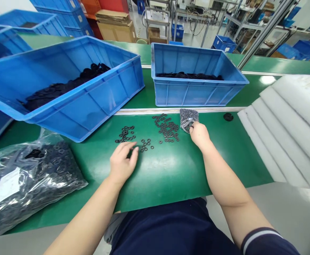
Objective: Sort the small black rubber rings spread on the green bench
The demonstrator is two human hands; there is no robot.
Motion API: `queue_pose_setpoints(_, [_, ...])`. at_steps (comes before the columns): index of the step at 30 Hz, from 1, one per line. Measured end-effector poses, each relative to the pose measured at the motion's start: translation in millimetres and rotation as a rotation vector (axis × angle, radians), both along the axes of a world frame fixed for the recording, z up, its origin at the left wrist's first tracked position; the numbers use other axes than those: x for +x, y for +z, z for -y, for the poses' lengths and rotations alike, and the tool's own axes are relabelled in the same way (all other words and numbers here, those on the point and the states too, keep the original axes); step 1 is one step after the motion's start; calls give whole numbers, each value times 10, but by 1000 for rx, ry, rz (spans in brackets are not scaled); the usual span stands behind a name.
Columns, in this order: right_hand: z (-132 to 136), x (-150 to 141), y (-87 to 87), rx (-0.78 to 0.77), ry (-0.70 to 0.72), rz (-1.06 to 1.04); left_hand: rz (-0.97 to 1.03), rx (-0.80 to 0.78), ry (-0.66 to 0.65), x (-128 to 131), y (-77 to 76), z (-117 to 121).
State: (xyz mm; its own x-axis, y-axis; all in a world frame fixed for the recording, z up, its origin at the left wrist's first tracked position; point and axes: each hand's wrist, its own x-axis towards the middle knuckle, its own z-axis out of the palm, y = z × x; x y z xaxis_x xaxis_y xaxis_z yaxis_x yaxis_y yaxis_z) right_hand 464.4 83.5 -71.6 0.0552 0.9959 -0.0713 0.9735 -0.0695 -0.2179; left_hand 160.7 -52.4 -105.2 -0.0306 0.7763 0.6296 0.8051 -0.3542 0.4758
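Right hand [199,134]: positioned at the open mouth of the small clear bag [189,114], right of centre in the frame. Fingertips are drawn close together; whether they grip a ring or the film cannot be told. Left hand [121,160]: centre-left, fingers curved, thumb parted from the forefinger, beside the loose black rings [172,128]. Any ring held is hidden. The rings lie in three loose groups on the green table [155,184], between the left hand and the small bag. The large clear bag [54,173] lies at lower left.

Caution: the bag mouth is low and open; a tug on the film could spill its contents. Caution: the groups lie close together; a sweep of the left palm or wrist could mix them and upset any count.
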Motion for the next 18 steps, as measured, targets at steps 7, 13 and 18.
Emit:
queue_pose_setpoints(7, [-14, 61, -6, 46, 42, 34, 159, -22, 163, -134, -27, -6])
queue_pose_setpoints(13, [2, 38, -32, 88, 49, -42, -88, 1, -139, 173, -13, -170])
queue_pose_setpoints(18, [-4, 55, -37, 101, 63, -120, -537, -224, -303, 542, 222, -634])
